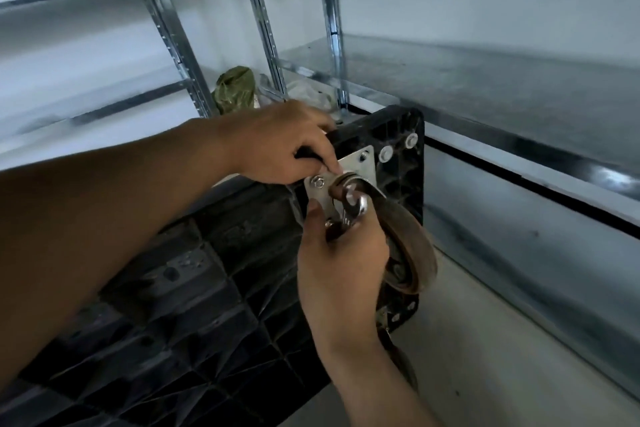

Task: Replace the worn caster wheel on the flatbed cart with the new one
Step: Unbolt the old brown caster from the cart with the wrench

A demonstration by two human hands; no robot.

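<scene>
The right hand [343,263] curls round a shiny steel spanner [360,211], its head hard to make out against the worn brown rubber caster wheel [414,246]. The wheel's silver plate [358,163] sits on the ribbed black plastic cart [207,305], which is tipped on its side. The left hand [280,146] grips a mostly hidden dark handle [308,154] at a plate nut, before galvanised steel shelves [263,28] and a blurred green bag [233,90].

Dim, cool, diffuse light with no hard shadows. The left forearm [104,218] at 8 o'clock and the flatbed cart [207,322] underside at 6 o'clock fall nearly black. Glare streaks the steel shelf [606,177] edge at 3 o'clock. The shelving uprights [263,28] at 12 o'clock bow with wide-angle distortion, and the frame edges smear into blur.
</scene>
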